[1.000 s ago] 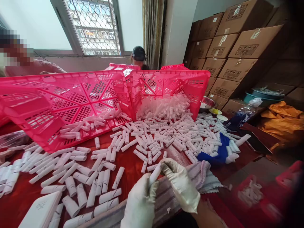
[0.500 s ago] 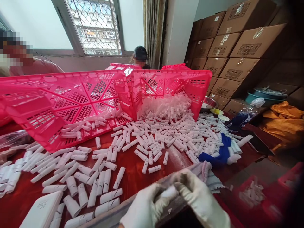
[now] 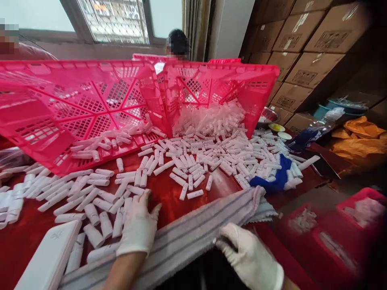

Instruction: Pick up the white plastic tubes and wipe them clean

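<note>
My left hand (image 3: 139, 227), in a white glove, reaches over the red table at the near edge of the loose white tubes (image 3: 105, 223). Its fingers are stretched out with the thumb apart, and the fingertips come close to or touch the tubes. These tubes are short cylinders, several with a dark curved mark. My right hand (image 3: 249, 255), gloved as well, hangs at the near edge of a striped towel (image 3: 193, 221). Its fingers are curled together; whatever lies between them is hidden.
Pink crates (image 3: 111, 96) lie tipped on their sides, tubes spilling out. A white power bank (image 3: 48, 257) sits at the near left. On the right are a blue cloth (image 3: 272, 181), a plastic bottle (image 3: 317, 129) and low red bins (image 3: 335, 249). Cardboard boxes (image 3: 305, 76) are stacked behind; people sit beyond.
Both hands were together around a white tube; now they are apart. My left hand has moved left and forward to the tubes, my right slightly down. The camera view has tilted downward.
</note>
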The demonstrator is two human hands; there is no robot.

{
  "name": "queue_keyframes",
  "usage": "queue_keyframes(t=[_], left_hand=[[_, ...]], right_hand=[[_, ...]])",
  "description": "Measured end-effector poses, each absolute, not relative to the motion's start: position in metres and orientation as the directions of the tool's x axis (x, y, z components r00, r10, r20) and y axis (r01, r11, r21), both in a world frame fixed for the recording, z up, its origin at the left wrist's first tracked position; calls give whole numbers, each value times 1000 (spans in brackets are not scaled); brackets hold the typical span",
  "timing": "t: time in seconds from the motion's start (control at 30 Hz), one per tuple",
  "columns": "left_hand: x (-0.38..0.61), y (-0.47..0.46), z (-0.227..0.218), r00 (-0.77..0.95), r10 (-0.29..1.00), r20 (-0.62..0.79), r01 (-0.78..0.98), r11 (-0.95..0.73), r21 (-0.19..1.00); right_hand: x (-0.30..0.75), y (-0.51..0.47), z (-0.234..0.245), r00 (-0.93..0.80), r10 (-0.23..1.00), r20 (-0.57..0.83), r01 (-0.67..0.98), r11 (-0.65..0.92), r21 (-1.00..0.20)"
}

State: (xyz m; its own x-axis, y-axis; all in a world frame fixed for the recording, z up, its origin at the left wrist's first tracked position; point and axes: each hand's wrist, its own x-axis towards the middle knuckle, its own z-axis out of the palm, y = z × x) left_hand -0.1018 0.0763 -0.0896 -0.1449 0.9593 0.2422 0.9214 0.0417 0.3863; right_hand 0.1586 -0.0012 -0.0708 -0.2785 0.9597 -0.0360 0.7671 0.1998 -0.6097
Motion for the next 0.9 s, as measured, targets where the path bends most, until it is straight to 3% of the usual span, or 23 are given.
queue_keyframes(t=[0.13, 0.27, 0.4, 0.53, 0.73, 0.9], left_hand=[[-100, 82, -79, -173, 969, 175, 958, 125, 256], [-104, 80, -77, -198, 966, 169, 939, 137, 316], [-116, 71, -80, -214, 954, 208, 902, 111, 417], [-122, 63, -85, -195, 952, 234, 905, 82, 418], [-111, 53, -78, -136, 953, 269, 928, 27, 371], [-114, 47, -77, -107, 949, 297, 944, 3, 330]], right_hand=[[146, -23, -85, -344, 873, -345, 912, 223, -345], [113, -45, -123, -283, 890, -357, 958, 247, -145], [98, -54, -162, -420, 831, -366, 907, 403, -126], [96, -61, -182, -383, 831, -404, 914, 404, -37], [99, -73, -185, -349, 915, -201, 936, 350, -32], [108, -84, -165, -531, 837, -133, 847, 526, -72]])
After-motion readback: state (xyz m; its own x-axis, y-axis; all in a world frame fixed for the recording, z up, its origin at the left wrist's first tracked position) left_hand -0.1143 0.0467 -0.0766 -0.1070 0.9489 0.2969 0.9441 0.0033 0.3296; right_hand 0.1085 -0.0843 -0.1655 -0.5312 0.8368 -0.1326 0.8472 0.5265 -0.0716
